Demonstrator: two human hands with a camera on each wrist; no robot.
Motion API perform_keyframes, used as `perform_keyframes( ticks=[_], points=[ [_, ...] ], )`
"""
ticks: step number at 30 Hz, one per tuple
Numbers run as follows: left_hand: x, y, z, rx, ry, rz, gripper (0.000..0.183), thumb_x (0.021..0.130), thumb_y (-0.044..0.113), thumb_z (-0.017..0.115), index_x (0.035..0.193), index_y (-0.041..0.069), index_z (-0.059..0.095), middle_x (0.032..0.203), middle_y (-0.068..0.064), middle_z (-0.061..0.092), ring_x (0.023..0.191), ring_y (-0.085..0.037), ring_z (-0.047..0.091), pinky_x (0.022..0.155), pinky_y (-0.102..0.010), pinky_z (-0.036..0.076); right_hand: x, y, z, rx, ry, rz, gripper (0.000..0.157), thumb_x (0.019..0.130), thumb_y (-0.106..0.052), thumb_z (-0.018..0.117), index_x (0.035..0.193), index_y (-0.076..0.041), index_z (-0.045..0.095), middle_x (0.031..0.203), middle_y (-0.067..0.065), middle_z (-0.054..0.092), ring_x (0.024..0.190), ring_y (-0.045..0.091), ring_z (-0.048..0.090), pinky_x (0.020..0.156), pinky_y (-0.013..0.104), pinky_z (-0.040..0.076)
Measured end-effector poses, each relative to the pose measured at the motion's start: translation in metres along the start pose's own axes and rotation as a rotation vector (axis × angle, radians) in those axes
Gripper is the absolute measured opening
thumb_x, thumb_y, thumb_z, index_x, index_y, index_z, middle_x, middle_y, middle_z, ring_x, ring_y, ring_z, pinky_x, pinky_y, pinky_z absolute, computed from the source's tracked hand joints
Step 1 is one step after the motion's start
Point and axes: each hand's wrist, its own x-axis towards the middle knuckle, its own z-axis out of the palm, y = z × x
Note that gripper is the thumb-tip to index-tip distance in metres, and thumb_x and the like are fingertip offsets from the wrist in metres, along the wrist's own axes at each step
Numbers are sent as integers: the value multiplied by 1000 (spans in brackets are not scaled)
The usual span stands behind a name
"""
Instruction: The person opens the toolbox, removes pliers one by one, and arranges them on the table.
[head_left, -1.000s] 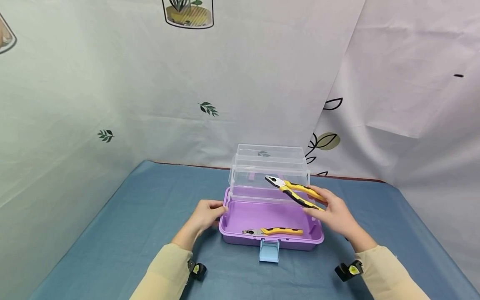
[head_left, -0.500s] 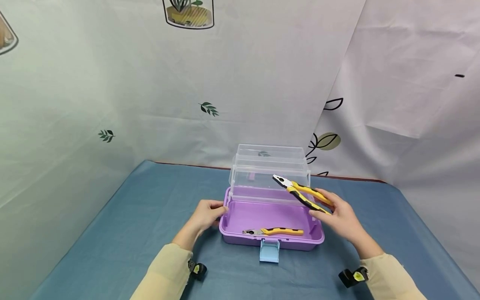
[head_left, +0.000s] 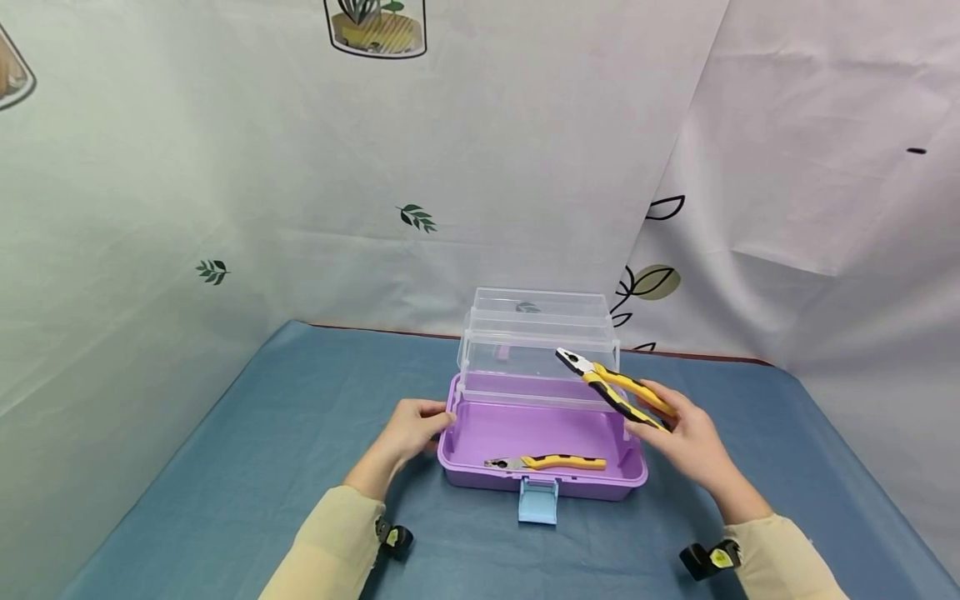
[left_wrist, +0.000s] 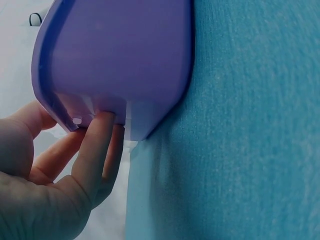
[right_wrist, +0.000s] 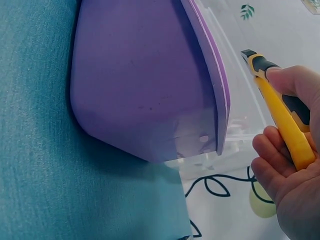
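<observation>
A purple toolbox (head_left: 536,429) stands on the table with its clear lid (head_left: 538,346) raised at the back. At its left end my left hand (head_left: 408,429) grips the rim, thumb on top and fingertips against the outer wall (left_wrist: 120,50). Above the right end, my right hand (head_left: 686,433) holds combination pliers (head_left: 615,392) by their yellow-and-black handles (right_wrist: 287,122), which are spread apart; the metal nose points up and left. Inside the box, along the front wall, lies a second pair of pliers (head_left: 547,462) with yellow-and-black handles.
A light blue latch (head_left: 538,502) hangs down at the box's front. Blue cloth (head_left: 300,433) covers the table. Behind it hangs a pale curtain (head_left: 480,167) printed with leaves, close to the lid.
My right hand has moved to the right and slightly down, carrying the pliers away from the middle of the box. The left hand and the toolbox have stayed put.
</observation>
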Motion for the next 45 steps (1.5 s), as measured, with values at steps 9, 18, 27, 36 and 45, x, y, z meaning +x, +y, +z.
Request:
perform_keyframes(
  ticks=[9, 18, 27, 36, 45],
  points=[
    [-1, 0, 0, -1, 0, -3, 32, 87, 8, 62, 115, -7, 64, 107, -22, 68, 82, -25, 69, 63, -37, 59, -4, 5, -2, 23, 38, 7, 68, 83, -30, 73, 139, -5, 45, 123, 22, 61, 109, 29, 62, 78, 2, 42],
    [1, -2, 1, -8, 11, 0, 31, 86, 7, 62, 113, -8, 65, 103, -22, 68, 79, -23, 68, 62, -36, 59, -10, 12, -3, 42, 72, 12, 67, 83, -28, 73, 138, -3, 45, 124, 24, 59, 95, -24, 44, 78, -2, 41],
    [2, -3, 0, -9, 15, -1, 30, 86, 6, 62, 112, -8, 65, 102, -21, 69, 80, -23, 68, 63, -36, 59, -14, 16, -3, 35, 106, 15, 66, 83, -27, 73, 138, -2, 45, 123, 25, 60, 97, -24, 44, 78, -3, 40],
    [1, -2, 1, -16, 16, -7, 30, 86, 6, 62, 112, -7, 65, 102, -21, 69, 81, -21, 67, 64, -36, 60, -18, 17, -4, 54, 121, 62, 68, 83, -28, 73, 139, -2, 44, 124, 26, 59, 94, -25, 44, 77, -4, 39],
    [1, -2, 0, -9, 8, -3, 32, 86, 6, 62, 114, -8, 64, 104, -22, 68, 80, -20, 67, 63, -36, 59, -22, 23, -5, 76, 151, 72, 67, 84, -23, 72, 139, -1, 43, 123, 27, 58, 94, -25, 45, 76, -4, 40]
  ],
)
